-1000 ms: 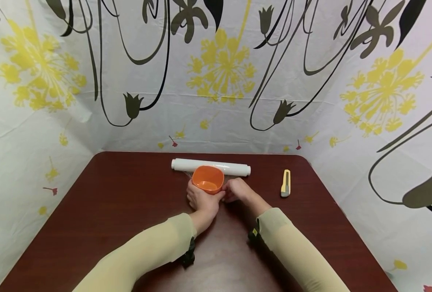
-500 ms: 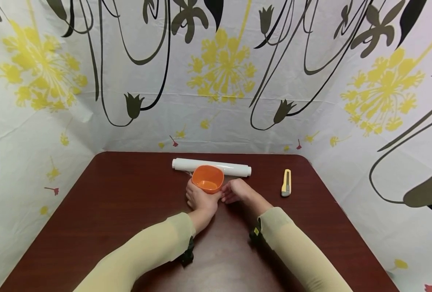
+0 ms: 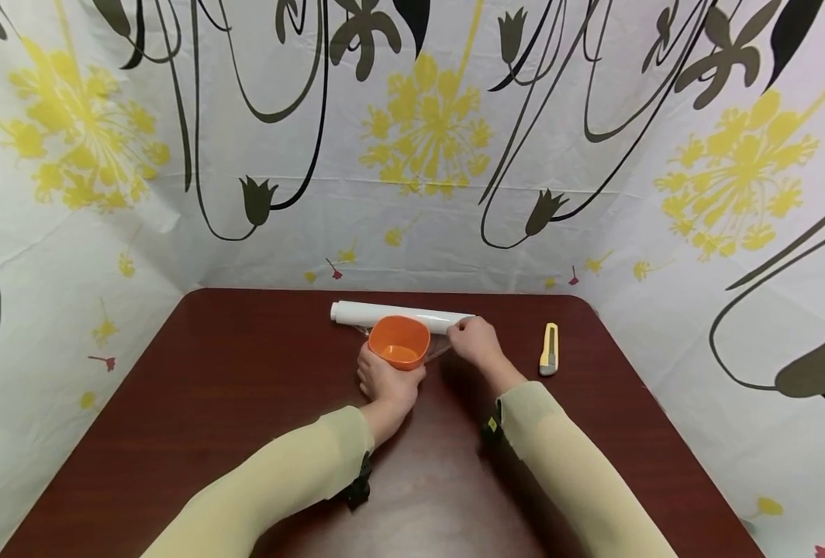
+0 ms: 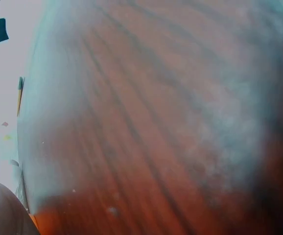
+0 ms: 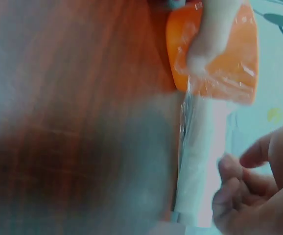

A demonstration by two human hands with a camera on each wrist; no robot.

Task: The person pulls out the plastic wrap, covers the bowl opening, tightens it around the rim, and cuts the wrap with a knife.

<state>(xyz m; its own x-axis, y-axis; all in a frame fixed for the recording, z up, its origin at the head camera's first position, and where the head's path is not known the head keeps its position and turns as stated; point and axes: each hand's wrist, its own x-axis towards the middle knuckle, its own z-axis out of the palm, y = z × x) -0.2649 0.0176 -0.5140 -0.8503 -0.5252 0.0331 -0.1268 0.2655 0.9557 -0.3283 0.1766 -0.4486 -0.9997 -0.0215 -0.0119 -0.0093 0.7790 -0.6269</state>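
An orange bowl (image 3: pixel 399 341), square with rounded corners, is held by my left hand (image 3: pixel 387 382), its thumb at the near side. Clear plastic wrap (image 3: pixel 439 353) stretches from the bowl's right side to my right hand (image 3: pixel 478 342), which pinches it between thumb and fingers. Behind the bowl lies a white roll of wrap (image 3: pixel 384 311), partly covered by the bowl and right hand. The right wrist view shows crinkled film over the outside of the bowl (image 5: pixel 180 54), with the left thumb pressing on it. Only a knuckle and the bowl's corner show in the left wrist view.
To the right of the hands, a yellow utility knife (image 3: pixel 549 349) lies on the dark red-brown table (image 3: pixel 245 364). A patterned curtain (image 3: pixel 301 256) hangs behind the table's back edge and along both sides.
My right hand has moved away from the bowl, up and to the right, drawing a strip of film out with it. My left hand and the bowl stay nearly in place.
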